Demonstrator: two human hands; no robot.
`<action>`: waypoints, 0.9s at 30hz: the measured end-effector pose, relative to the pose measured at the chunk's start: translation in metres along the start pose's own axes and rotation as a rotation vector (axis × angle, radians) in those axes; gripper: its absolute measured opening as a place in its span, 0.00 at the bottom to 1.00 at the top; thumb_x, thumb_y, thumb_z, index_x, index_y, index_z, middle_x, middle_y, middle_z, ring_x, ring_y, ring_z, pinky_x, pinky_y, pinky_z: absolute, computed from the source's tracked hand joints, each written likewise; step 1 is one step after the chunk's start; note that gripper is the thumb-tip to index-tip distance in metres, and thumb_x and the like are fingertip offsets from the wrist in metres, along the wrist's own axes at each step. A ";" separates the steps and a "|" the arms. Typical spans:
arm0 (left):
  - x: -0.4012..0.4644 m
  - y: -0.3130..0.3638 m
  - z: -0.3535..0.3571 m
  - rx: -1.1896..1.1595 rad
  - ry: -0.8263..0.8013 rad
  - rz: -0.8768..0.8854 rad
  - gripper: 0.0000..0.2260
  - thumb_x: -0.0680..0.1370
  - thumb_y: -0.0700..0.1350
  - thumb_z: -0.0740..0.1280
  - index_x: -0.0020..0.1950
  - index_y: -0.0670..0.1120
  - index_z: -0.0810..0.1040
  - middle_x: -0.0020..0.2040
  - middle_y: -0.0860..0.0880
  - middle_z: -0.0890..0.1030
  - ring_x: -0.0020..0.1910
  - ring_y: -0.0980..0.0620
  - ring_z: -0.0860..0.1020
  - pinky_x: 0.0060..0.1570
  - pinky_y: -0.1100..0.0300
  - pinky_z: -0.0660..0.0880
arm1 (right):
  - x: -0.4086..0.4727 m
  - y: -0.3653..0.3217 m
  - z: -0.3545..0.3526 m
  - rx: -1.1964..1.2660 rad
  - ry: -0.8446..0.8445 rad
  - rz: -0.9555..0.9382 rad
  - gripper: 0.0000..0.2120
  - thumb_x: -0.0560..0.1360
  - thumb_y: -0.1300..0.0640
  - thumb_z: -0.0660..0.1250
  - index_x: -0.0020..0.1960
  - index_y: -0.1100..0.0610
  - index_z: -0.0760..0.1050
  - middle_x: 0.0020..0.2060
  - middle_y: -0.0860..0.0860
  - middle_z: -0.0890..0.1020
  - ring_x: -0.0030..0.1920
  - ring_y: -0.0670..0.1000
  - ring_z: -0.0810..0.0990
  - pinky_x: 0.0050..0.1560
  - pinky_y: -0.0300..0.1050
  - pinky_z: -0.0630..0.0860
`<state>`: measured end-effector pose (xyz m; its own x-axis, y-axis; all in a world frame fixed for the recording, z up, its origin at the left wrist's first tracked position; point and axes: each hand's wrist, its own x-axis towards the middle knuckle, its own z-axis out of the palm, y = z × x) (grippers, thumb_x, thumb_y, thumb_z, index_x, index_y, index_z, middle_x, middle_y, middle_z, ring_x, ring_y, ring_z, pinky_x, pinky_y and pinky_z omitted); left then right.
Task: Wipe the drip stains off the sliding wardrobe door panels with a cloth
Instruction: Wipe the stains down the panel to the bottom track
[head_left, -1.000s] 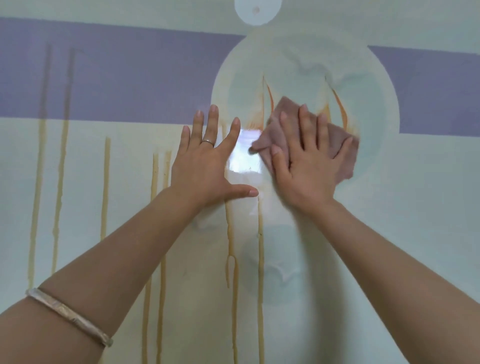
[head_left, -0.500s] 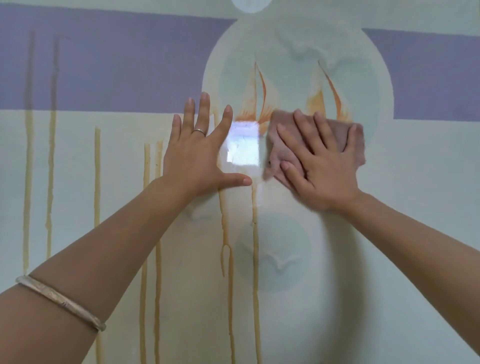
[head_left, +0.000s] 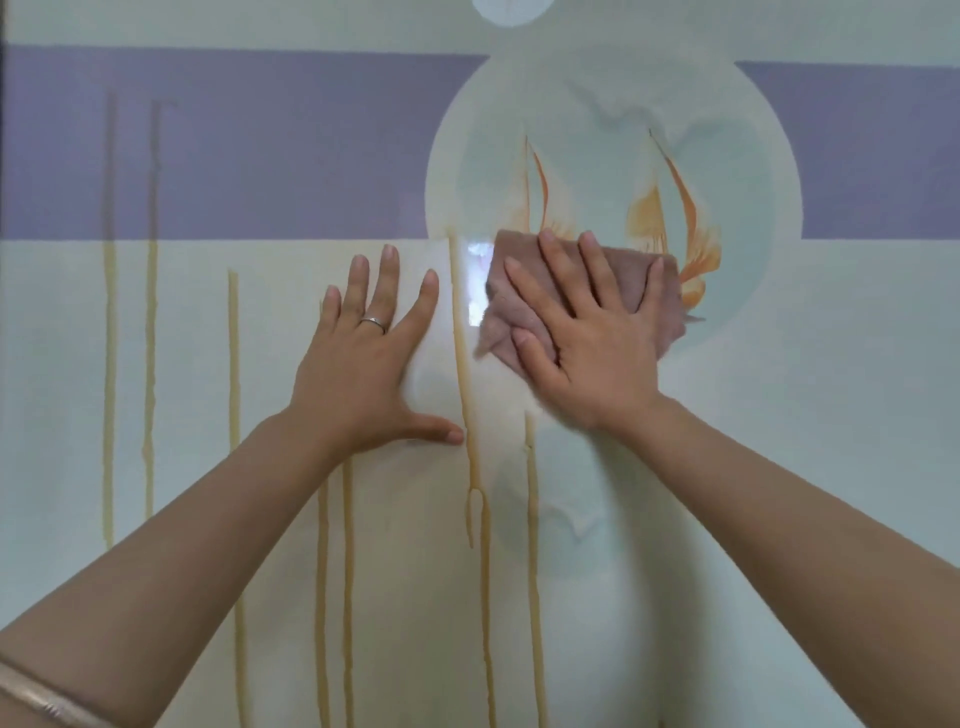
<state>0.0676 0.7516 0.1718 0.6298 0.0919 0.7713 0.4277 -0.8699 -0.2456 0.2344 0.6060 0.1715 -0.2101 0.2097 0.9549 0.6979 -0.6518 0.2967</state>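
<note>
A glossy pale wardrobe door panel (head_left: 831, 467) fills the view, with a purple band and a round sailboat picture. Several yellowish drip stains (head_left: 470, 426) run down it, from the far left to the middle. My right hand (head_left: 587, 343) presses a folded pinkish-brown cloth (head_left: 623, 283) flat against the panel at the lower edge of the round picture. My left hand (head_left: 363, 369), wearing a ring, lies flat on the panel with fingers spread, just left of the middle drip. It holds nothing.
The purple band (head_left: 260, 145) crosses the panel above both hands. More long drips (head_left: 109, 364) run down the left part. A bright reflection (head_left: 480, 280) sits between the hands. A dark frame edge shows at the far left.
The cloth and my right hand slid down the panel, off the sailboat area. My left hand stayed flat in place. The view shifted slightly.
</note>
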 end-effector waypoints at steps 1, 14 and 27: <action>0.000 0.001 0.002 -0.010 0.011 -0.002 0.57 0.51 0.78 0.51 0.67 0.55 0.24 0.70 0.45 0.25 0.72 0.42 0.30 0.70 0.48 0.35 | 0.002 -0.008 0.003 -0.002 0.029 0.078 0.26 0.78 0.44 0.51 0.74 0.47 0.65 0.75 0.52 0.64 0.76 0.57 0.58 0.67 0.72 0.42; 0.000 -0.001 0.006 -0.033 0.068 0.013 0.57 0.54 0.77 0.58 0.67 0.56 0.25 0.73 0.45 0.28 0.73 0.44 0.30 0.70 0.49 0.33 | 0.032 -0.008 0.003 -0.001 0.006 0.159 0.29 0.77 0.42 0.47 0.76 0.46 0.62 0.77 0.51 0.60 0.77 0.57 0.55 0.67 0.73 0.40; -0.001 -0.001 0.006 -0.044 0.071 0.021 0.55 0.53 0.78 0.53 0.64 0.57 0.22 0.67 0.49 0.23 0.72 0.46 0.28 0.69 0.50 0.32 | 0.068 -0.032 0.003 0.034 -0.056 0.066 0.31 0.75 0.41 0.44 0.76 0.44 0.59 0.77 0.48 0.58 0.78 0.54 0.52 0.68 0.73 0.40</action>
<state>0.0708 0.7552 0.1673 0.5903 0.0404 0.8062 0.3853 -0.8917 -0.2374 0.1994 0.6433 0.2270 -0.1250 0.2084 0.9700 0.7317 -0.6409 0.2320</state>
